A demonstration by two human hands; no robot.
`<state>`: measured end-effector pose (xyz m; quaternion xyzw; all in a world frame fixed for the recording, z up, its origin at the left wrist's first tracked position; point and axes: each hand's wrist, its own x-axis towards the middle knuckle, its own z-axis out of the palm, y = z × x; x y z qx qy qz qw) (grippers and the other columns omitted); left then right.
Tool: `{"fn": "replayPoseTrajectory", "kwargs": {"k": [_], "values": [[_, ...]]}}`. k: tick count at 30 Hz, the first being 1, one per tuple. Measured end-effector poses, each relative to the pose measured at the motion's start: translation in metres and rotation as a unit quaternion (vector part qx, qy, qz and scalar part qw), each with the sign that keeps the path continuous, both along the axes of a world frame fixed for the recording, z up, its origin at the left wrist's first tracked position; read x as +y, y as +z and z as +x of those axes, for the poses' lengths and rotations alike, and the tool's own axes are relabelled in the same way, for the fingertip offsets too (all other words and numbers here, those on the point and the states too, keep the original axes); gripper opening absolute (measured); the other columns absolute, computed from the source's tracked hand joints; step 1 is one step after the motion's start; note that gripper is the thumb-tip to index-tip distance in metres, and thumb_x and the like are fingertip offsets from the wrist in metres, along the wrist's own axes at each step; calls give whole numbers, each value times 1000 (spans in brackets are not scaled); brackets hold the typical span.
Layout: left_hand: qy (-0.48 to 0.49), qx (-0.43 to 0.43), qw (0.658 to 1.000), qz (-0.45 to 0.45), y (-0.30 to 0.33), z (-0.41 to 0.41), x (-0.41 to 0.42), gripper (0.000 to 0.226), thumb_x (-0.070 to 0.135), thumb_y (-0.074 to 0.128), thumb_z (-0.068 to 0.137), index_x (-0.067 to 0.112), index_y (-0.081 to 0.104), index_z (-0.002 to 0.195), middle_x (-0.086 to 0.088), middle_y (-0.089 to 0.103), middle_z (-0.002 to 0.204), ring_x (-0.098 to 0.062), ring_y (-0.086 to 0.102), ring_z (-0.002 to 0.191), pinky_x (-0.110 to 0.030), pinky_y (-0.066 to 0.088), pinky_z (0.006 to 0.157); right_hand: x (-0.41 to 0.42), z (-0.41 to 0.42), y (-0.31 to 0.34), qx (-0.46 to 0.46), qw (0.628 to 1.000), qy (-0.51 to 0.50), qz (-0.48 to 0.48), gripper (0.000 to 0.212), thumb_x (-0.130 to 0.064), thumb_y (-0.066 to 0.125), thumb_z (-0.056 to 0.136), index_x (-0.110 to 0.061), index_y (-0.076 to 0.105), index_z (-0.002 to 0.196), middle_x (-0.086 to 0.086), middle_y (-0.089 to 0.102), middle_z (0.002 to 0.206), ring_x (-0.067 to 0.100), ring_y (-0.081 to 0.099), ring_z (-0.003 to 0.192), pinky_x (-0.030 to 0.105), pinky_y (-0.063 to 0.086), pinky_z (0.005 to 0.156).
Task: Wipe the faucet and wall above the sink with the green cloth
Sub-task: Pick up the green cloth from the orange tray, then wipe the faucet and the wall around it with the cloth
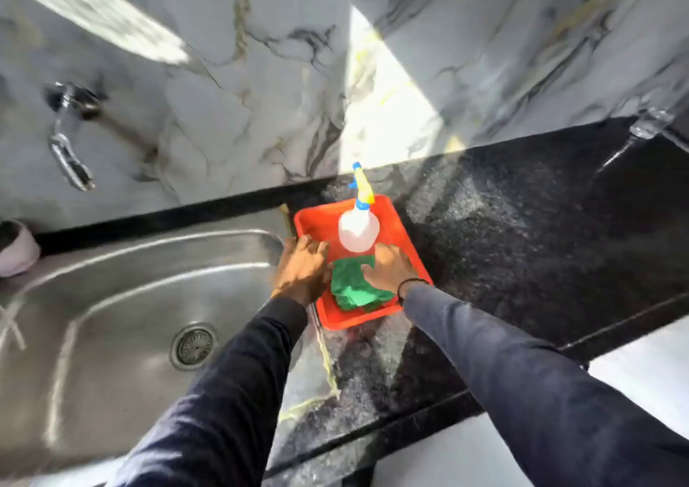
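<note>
One green cloth lies crumpled in near half of red tray, on dark speckled surface just right of steel sink. Right hand rests flat on cloth, fingers spread, not closed on it. Left hand at tray's left rim, fingers loosely extended, holding nothing. White spray bottle upright in tray behind cloth. Chrome faucet on marble wall above sink, well apart from cloth.
</note>
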<state>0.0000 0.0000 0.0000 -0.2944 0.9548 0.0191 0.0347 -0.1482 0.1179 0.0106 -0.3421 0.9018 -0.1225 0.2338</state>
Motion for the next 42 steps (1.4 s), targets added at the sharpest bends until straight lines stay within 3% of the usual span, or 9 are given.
{"fn": "replayPoseTrajectory", "kwargs": {"k": [12, 16, 19, 22, 24, 29, 33, 35, 42], "values": [[49, -44, 988, 142, -36, -48, 20, 41, 17, 63, 99, 9, 66, 139, -15, 60, 142, -37, 49, 137, -44, 39, 119, -4, -32, -36, -148, 980, -132, 33, 65, -35, 95, 63, -6, 72, 117, 7, 72, 113, 28, 68, 113, 28, 47, 78], [89, 37, 956, 277, 1, -33, -2, 34, 17, 75, 94, 3, 77, 125, -20, 75, 128, -35, 66, 124, -38, 51, 102, -11, -32, 0, -203, 968, -139, -44, 30, -24, 91, 59, -9, 77, 81, 7, 70, 81, 25, 66, 83, 35, 58, 68], [118, 98, 927, 343, 48, -12, -29, 30, 12, 80, 90, -2, 80, 116, -18, 78, 108, -22, 69, 102, -41, 55, 97, -30, -14, 44, -298, 936, -122, -138, 20, -3, 80, 69, -2, 75, 88, 14, 74, 90, 29, 69, 85, 59, 59, 95], [126, 145, 912, 362, 95, 17, -66, 33, 8, 79, 89, -10, 77, 116, -19, 73, 100, -19, 59, 96, -40, 55, 94, -59, 15, 92, -355, 910, -106, -188, 31, -10, 82, 69, 4, 63, 88, 10, 79, 78, 31, 72, 77, 62, 59, 91], [136, 164, 911, 353, 122, 44, -93, 26, 0, 75, 95, -15, 75, 117, -15, 66, 94, -20, 55, 92, -34, 48, 85, -84, 37, 120, -393, 894, -100, -189, 52, -20, 86, 71, 6, 68, 112, 21, 82, 101, 36, 76, 82, 56, 63, 84], [156, 173, 948, 218, 169, 114, -158, 35, 19, 80, 98, 3, 77, 129, -15, 77, 117, -25, 68, 104, -30, 52, 92, -168, 95, 158, -459, 872, -33, -167, 25, -24, 68, 90, -6, 77, 105, 17, 73, 88, 26, 70, 60, 32, 56, 60], [145, 180, 970, 82, 188, 164, -217, 36, 19, 69, 104, 9, 75, 137, -14, 70, 140, -33, 62, 134, -41, 49, 115, -242, 136, 166, -409, 895, -59, -167, 50, -30, 69, 92, 1, 66, 130, 24, 68, 132, 40, 68, 120, 52, 55, 104], [130, 182, 975, -9, 194, 186, -250, 36, 15, 62, 106, 10, 74, 139, -11, 66, 147, -35, 58, 137, -45, 48, 115, -279, 149, 163, -393, 895, -73, -198, 55, -28, 71, 90, 2, 63, 135, 25, 67, 137, 41, 66, 125, 54, 53, 110], [-18, 142, 913, -383, 225, 224, -361, 68, 2, 53, 100, 9, 48, 167, -16, 41, 175, -41, 42, 161, -62, 36, 130, -374, 197, 167, -382, 869, -125, -289, 34, -28, 67, 88, -1, 73, 106, 17, 77, 113, 35, 75, 100, 49, 64, 91]]}}
